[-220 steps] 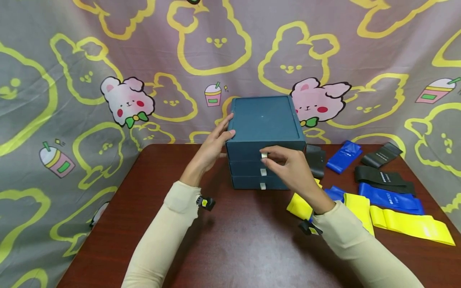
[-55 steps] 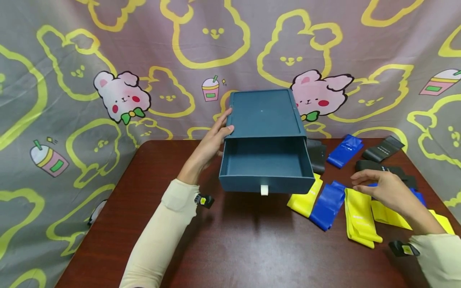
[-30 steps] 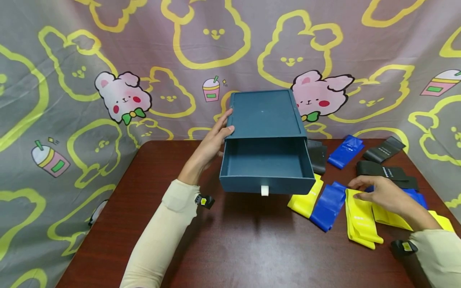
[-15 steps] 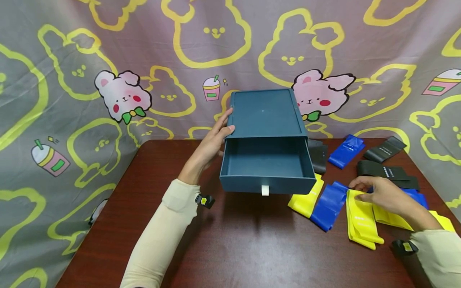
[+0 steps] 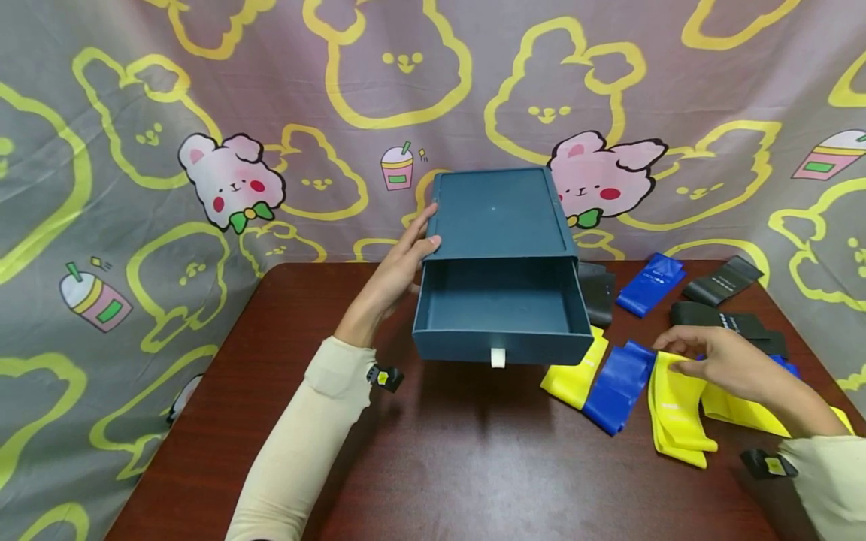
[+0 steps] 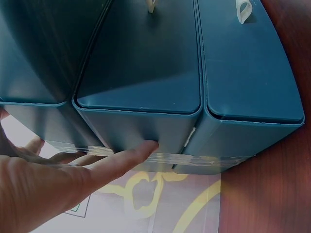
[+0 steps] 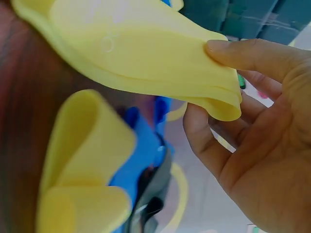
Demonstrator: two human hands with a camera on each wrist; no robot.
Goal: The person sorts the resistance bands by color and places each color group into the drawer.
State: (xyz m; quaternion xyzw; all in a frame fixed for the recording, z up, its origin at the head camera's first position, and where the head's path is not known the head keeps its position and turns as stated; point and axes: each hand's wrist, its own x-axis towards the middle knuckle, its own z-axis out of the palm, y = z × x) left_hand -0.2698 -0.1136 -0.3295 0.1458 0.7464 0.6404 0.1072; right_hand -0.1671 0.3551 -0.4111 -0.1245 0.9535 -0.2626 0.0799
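Right wrist: smooth, folded yellow band (image 7: 146, 60) between fingers (image 7: 203, 138).

Your head view is bright and mostly sharp, with light that seems to come from above, a pale shine on the table (image 5: 501, 477) and a dark shadow under the open drawer (image 5: 453, 347). Your left wrist view is dimmer, and a big shadow covers most of the middle drawer front (image 6: 141, 58). In your right wrist view, the yellow band (image 7: 146, 53) looks whitish on top, while the yellow loop (image 7: 87, 150) below is fuzzy.
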